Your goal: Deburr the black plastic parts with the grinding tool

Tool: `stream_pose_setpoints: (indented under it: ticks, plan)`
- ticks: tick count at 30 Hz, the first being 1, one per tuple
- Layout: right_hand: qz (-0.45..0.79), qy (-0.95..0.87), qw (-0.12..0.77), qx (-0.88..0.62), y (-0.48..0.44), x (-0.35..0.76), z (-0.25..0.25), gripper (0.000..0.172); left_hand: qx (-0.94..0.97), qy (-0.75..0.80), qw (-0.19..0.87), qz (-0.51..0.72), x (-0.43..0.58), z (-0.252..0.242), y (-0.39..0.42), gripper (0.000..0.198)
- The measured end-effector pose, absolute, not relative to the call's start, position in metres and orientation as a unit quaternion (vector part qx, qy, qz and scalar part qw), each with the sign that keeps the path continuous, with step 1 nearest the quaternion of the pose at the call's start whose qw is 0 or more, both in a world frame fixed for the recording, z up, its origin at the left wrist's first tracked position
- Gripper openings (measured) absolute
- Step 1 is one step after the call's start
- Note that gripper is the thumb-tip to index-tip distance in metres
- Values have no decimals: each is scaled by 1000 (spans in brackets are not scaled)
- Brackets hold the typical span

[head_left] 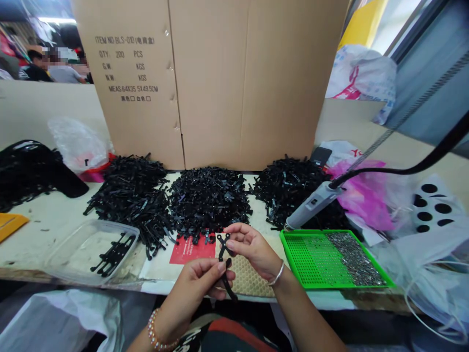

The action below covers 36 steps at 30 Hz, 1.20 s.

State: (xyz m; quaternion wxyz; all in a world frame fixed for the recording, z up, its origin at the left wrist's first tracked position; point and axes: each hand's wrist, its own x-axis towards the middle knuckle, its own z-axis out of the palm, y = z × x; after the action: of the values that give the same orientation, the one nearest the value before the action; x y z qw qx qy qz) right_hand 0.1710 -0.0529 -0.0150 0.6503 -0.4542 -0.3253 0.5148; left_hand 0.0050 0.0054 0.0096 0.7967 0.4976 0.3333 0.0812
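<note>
My left hand [200,282] pinches a long black plastic strip [227,281] that hangs down past the table edge. My right hand [249,244] pinches a small black cross-shaped piece [223,242] at the strip's upper end. Both hands meet just above a honeycomb-patterned mat [249,281] at the front of the table. Three heaps of black plastic parts lie behind: long strips [134,200] at left, small cross pieces [208,200] in the middle, another heap [289,188] at right.
A green perforated tray [311,256] holding several small metal screws [353,256] sits to the right. A grey electric screwdriver [311,203] hangs on a cable above it. A clear plastic box [73,244] with a few strips is at left. A cardboard box [212,78] stands behind.
</note>
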Motion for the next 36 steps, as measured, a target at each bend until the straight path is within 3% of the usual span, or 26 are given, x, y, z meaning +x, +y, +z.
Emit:
stream_pose_setpoints:
  ticks: [19, 36]
  plan:
    - [567, -289, 647, -421, -54, 170, -17, 36, 466, 314, 825, 64, 5, 3, 11, 37]
    - [548, -353, 598, -466, -57, 178, -16, 42, 519, 340, 780, 85, 8, 1, 11, 42]
